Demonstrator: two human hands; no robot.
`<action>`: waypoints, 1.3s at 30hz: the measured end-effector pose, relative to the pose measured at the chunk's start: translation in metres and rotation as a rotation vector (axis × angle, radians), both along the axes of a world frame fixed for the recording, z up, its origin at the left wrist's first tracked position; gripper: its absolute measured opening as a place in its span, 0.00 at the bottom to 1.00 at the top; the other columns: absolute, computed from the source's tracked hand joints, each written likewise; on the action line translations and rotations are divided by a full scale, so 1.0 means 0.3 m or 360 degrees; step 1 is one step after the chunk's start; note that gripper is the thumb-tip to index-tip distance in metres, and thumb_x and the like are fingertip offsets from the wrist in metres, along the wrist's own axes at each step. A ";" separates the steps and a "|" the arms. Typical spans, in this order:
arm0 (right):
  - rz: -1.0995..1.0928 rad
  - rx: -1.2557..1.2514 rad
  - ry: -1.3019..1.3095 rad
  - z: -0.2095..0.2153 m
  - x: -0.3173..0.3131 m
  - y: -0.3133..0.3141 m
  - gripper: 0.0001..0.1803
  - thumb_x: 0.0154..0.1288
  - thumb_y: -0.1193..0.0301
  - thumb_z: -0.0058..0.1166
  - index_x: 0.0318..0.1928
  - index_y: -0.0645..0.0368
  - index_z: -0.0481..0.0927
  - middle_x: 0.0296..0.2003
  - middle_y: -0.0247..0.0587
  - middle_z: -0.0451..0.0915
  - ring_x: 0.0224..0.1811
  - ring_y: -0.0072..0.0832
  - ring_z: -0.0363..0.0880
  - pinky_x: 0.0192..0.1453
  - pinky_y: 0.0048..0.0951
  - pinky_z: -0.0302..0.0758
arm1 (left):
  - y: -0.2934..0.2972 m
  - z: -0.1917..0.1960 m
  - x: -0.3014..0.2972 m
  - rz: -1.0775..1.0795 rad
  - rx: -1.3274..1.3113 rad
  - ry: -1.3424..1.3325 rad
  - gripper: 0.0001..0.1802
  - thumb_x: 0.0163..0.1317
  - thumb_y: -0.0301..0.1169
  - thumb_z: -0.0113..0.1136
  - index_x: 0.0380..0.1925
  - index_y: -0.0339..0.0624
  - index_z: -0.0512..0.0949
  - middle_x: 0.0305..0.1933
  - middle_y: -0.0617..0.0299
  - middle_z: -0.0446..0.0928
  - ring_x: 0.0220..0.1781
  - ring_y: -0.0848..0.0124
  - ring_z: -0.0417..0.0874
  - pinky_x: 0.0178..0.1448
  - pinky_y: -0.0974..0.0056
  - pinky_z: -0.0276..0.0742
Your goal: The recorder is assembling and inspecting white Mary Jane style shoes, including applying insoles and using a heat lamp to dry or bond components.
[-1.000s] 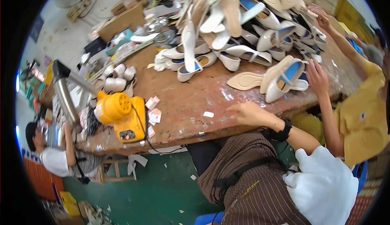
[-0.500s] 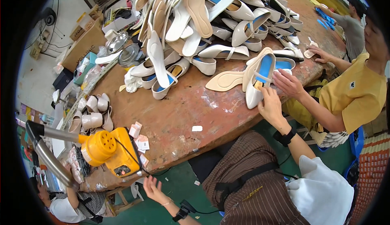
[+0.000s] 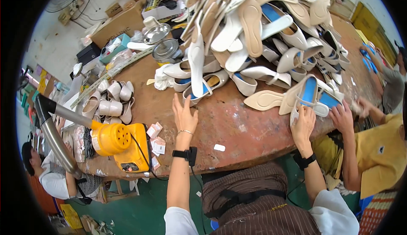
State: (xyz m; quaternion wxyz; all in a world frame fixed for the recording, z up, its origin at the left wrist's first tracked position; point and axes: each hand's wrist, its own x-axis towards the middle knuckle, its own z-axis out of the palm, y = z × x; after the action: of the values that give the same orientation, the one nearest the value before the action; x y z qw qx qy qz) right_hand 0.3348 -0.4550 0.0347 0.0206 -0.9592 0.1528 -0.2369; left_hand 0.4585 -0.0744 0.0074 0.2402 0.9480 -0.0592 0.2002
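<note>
My left hand (image 3: 185,118) is open, its fingers stretched up beside a pale shoe (image 3: 205,91) with a blue lining and a white insole in it. Whether the fingertips touch that shoe I cannot tell. My right hand (image 3: 303,125) closes over a glossy off-white strapped shoe (image 3: 293,114) at the table's right edge; its blue lining shows above my fingers. Beige insoles (image 3: 265,100) lie against that shoe on its left. Close to its right, a co-worker's hand (image 3: 341,115) is at another blue-lined shoe (image 3: 329,100).
A tall heap of shoes and insoles (image 3: 251,27) covers the table's far middle. A yellow heat blower (image 3: 112,139) with a metal pipe and cord stands at left. Small shoes (image 3: 111,107), a metal pot (image 3: 166,50) and paper labels (image 3: 158,145) lie around. Co-workers sit at both sides.
My left hand has risen from below the table edge to the shoe at the pile's front. My right hand remains at the strapped shoe. The view has shifted.
</note>
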 end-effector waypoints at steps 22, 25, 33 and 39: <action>0.1773 0.1136 -0.0047 0.221 0.480 0.512 0.22 0.56 0.82 0.49 0.53 0.60 0.69 0.46 0.53 0.81 0.47 0.48 0.82 0.49 0.39 0.78 | 0.134 0.045 -0.583 -0.0200 -0.0424 0.0333 0.10 0.49 0.19 0.69 0.26 0.32 0.75 0.65 0.45 0.71 0.63 0.47 0.76 0.61 0.54 0.75; 0.1574 0.2305 0.0165 0.269 0.293 0.358 0.31 0.67 0.80 0.41 0.69 0.63 0.52 0.66 0.51 0.66 0.66 0.40 0.70 0.62 0.33 0.71 | 0.167 0.039 -0.576 -0.0274 -0.0419 0.0393 0.09 0.49 0.18 0.68 0.24 0.32 0.74 0.66 0.45 0.70 0.63 0.47 0.76 0.62 0.55 0.74; 0.1545 0.0236 0.0576 0.148 0.134 0.320 0.40 0.63 0.57 0.56 0.70 0.64 0.61 0.54 0.51 0.72 0.49 0.43 0.70 0.55 0.41 0.67 | 0.186 -0.026 -0.557 -0.0392 -0.0451 0.0358 0.23 0.46 0.25 0.71 0.43 0.37 0.76 0.67 0.39 0.67 0.68 0.45 0.70 0.66 0.51 0.70; 0.1816 0.0251 0.0576 0.011 0.172 0.524 0.26 0.51 0.69 0.59 0.53 0.60 0.80 0.48 0.40 0.77 0.47 0.35 0.72 0.54 0.38 0.67 | 0.129 -0.129 -0.570 -0.0163 -0.0753 0.0158 0.66 0.47 0.48 0.77 0.73 0.33 0.41 0.72 0.37 0.55 0.71 0.48 0.64 0.71 0.50 0.64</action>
State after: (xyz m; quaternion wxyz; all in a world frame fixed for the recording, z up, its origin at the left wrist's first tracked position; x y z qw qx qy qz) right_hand 0.3865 -0.2978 0.0379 0.1892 -0.9105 -0.3676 -0.0095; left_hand 0.2876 -0.0359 -0.0312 0.4678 0.8699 -0.0467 0.1491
